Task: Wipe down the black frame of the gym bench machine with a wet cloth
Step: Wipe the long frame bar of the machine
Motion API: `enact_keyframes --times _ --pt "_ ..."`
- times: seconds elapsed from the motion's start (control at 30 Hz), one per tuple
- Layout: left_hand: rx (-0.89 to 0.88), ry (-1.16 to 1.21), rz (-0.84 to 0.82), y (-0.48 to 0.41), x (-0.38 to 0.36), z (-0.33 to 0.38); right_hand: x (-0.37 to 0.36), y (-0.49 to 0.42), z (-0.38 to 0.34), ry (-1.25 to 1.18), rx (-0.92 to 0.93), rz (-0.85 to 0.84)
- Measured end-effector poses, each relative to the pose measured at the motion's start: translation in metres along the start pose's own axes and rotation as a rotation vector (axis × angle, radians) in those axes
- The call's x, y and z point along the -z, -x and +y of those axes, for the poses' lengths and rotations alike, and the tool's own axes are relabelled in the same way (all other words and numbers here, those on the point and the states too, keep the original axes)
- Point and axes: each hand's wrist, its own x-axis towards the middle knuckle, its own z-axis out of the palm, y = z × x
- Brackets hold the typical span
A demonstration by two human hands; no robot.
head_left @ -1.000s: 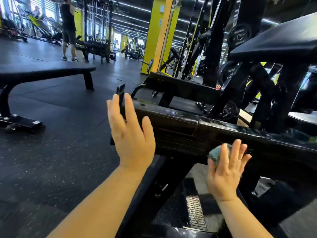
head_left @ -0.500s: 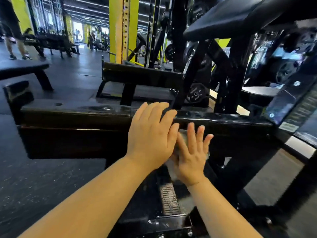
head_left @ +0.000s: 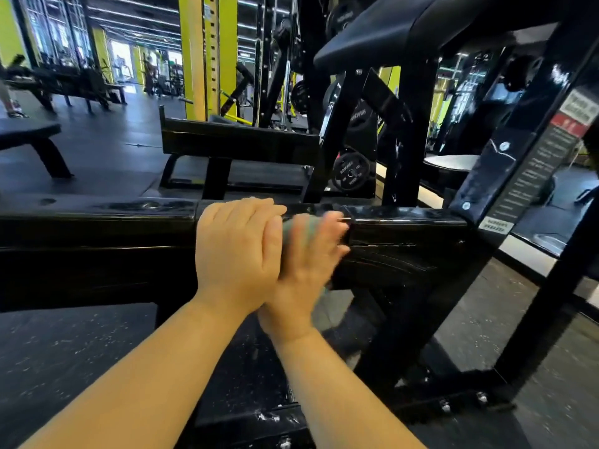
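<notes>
The machine's black horizontal frame beam [head_left: 405,251] runs across the middle of the view, glossy with wet streaks on its right part. My right hand [head_left: 311,267], blurred by motion, presses a grey-green cloth [head_left: 299,226] flat against the beam's near face, fingers straight and pointing up. My left hand [head_left: 236,251] lies flat with straight fingers beside it, overlapping the right hand's left edge and resting against the same beam. Most of the cloth is hidden under my right hand.
A black upright [head_left: 525,163] with a warning label rises at the right. A black padded seat [head_left: 372,30] is overhead. Weight plates [head_left: 351,173] stand behind the beam. A flat bench [head_left: 29,134] sits far left on the rubber floor, and yellow columns [head_left: 207,53] stand at the back.
My left hand came from the beam's left end to beside my right hand. The right hand with the cloth slid up the beam's face toward its top edge. The view turned right.
</notes>
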Motion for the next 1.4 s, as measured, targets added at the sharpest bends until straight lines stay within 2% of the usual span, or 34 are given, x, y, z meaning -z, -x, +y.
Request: enact_keyframes --times 0.07,0.1,0.17,0.2,0.27,0.33,0.37,0.4,0.5,0.57,0.63,0.73,0.8,0.83,0.93,1.07,1.13,1.2,1.23,1.27,1.3,1.37,1.4 --pt "0.046 -0.002 -0.008 -0.002 0.001 0.005 -0.003 0.007 0.005 0.091 0.246 -0.109" --pt "0.062 -0.012 -0.017 -0.004 0.0 0.009 0.003 0.003 0.02 0.123 0.335 -0.112" --pt "0.038 -0.04 -0.05 -0.009 -0.006 0.02 0.02 -0.005 0.065 0.166 0.382 -0.051" --pt "-0.006 -0.051 -0.074 -0.011 -0.012 0.026 0.034 -0.011 0.092 0.162 0.328 -0.007" --pt "-0.102 -0.048 -0.113 -0.013 -0.027 0.039 0.061 -0.025 0.144 0.074 0.008 0.116" --pt "-0.146 -0.029 -0.118 -0.011 -0.044 0.05 0.085 -0.037 0.18 -0.016 -0.482 0.217" --pt "-0.146 -0.031 -0.113 -0.008 -0.052 0.054 0.094 -0.04 0.189 -0.085 -0.666 0.243" --pt "-0.147 -0.027 -0.098 -0.005 -0.061 0.058 0.104 -0.042 0.191 -0.17 -0.773 0.239" --pt "-0.225 0.103 -0.008 0.005 -0.082 0.079 0.143 -0.046 0.176 -0.363 -0.885 0.2" --pt "-0.244 0.23 -0.025 0.014 -0.092 0.096 0.169 -0.046 0.164 -0.539 -1.027 0.151" --pt "-0.185 0.339 -0.116 0.023 -0.096 0.115 0.187 -0.045 0.158 -0.864 -1.153 0.034" --pt "0.055 0.58 -0.426 0.029 -0.098 0.151 0.21 -0.044 0.151 -1.083 -1.28 -0.204" --pt "0.25 0.793 -0.631 0.028 -0.104 0.165 0.218 -0.044 0.147 -1.176 -1.279 -0.362" --pt "0.301 0.853 -0.666 0.026 -0.108 0.167 0.219 -0.043 0.148 -1.188 -1.265 -0.392" --pt "0.359 0.842 -0.551 0.023 -0.116 0.167 0.215 -0.037 0.157 -1.05 -1.178 -0.386" --pt "0.351 0.703 -0.443 0.024 -0.126 0.18 0.205 -0.028 0.152 -0.783 -0.886 -0.268" --pt "0.326 0.723 -0.448 0.013 -0.126 0.187 0.2 -0.031 0.152 -0.654 -0.735 -0.209" --pt "0.222 0.719 -0.533 0.0 -0.123 0.184 0.192 -0.04 0.17 -0.589 -0.705 -0.078" --pt "0.117 0.63 -0.549 -0.006 -0.119 0.179 0.189 -0.047 0.184 -0.582 -0.716 0.004" --pt "0.0 0.492 -0.501 -0.012 -0.113 0.171 0.185 -0.055 0.196 -0.566 -0.728 0.088" --pt "-0.1 0.352 -0.382 -0.017 -0.106 0.161 0.181 -0.064 0.206 -0.538 -0.723 0.147" --pt "-0.233 0.14 -0.13 -0.022 -0.094 0.135 0.168 -0.075 0.219 -0.466 -0.699 0.168" --pt "-0.251 0.036 -0.075 -0.023 -0.089 0.119 0.159 -0.076 0.222 -0.404 -0.694 0.166"
